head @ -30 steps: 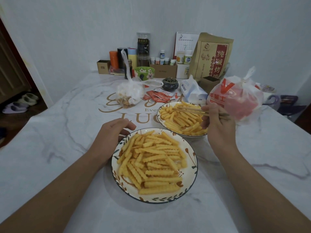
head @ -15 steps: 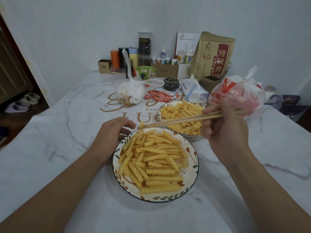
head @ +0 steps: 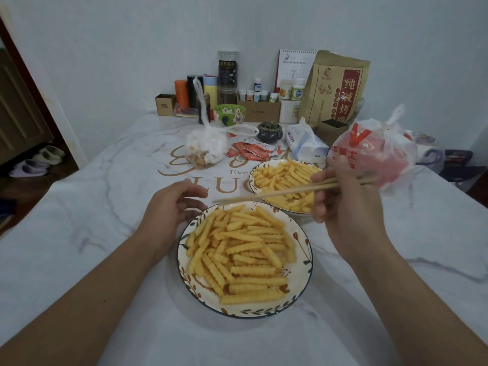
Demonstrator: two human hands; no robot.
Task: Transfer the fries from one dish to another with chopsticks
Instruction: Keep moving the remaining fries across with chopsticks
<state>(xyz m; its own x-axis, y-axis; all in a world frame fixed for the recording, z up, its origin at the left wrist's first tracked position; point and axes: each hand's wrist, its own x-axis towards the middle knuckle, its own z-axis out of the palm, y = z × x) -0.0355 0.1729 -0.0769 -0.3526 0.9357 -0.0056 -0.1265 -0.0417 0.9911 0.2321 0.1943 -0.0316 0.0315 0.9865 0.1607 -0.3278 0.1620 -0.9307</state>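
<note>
With the right hand [head: 343, 204] clasping the chopsticks [head: 277, 192], their empty tips hanging left of that grip, lower them squarely onto one crinkle-cut fry [head: 237, 236] while the relaxed left hand [head: 169, 207] steadies the near plate [head: 301, 276].

The near dish [head: 303, 256], a round white plate with leaf and flower patterns around its rim, sits on the marble table heaped with crinkle-cut yellow fries [head: 239, 253]. Just behind it to the right, close to its rim, lies the far dish [head: 254, 187], also holding a pile of fries. A pair of pale wooden chopsticks [head: 274, 193] slants nearly level above both, tips over the near dish's far rim, empty.
</note>
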